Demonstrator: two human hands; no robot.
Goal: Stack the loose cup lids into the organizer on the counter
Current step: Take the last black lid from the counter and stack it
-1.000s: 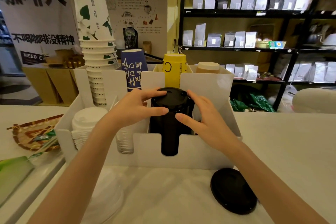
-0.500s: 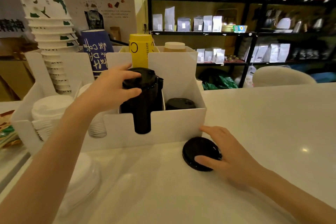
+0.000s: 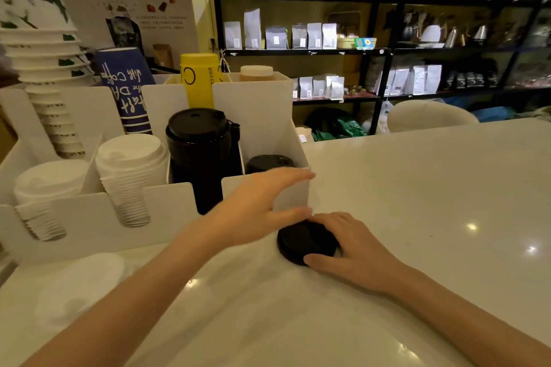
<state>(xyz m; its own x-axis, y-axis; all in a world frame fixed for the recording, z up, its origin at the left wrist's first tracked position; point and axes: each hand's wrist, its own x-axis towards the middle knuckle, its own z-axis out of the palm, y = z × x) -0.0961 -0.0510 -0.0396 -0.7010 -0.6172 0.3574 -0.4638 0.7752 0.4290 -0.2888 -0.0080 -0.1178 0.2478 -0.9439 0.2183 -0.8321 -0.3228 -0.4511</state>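
Observation:
A loose black cup lid (image 3: 301, 243) lies on the white counter (image 3: 417, 202) just in front of the white organizer (image 3: 89, 217). My right hand (image 3: 348, 247) rests on the lid, fingers curled round its right and near edge. My left hand (image 3: 256, 205) hovers open beside the organizer's front right corner, fingers spread, its thumb tip close to the lid. In the organizer stand a tall stack of black lids (image 3: 202, 155), a low stack of black lids (image 3: 269, 162) in the rightmost slot, and two stacks of white lids (image 3: 131, 164).
White lids (image 3: 80, 283) lie loose on the counter at the near left. Stacks of paper cups, white (image 3: 44, 74), blue (image 3: 125, 89) and yellow (image 3: 198, 80), stand behind the organizer. Dark shelves with bags (image 3: 298, 36) fill the background. A white chair back (image 3: 429, 116) shows beyond the counter.
My left hand has left the tall black stack and come down to the right, beside the loose lid. My right hand has closed further over the lid. The view has shifted right.

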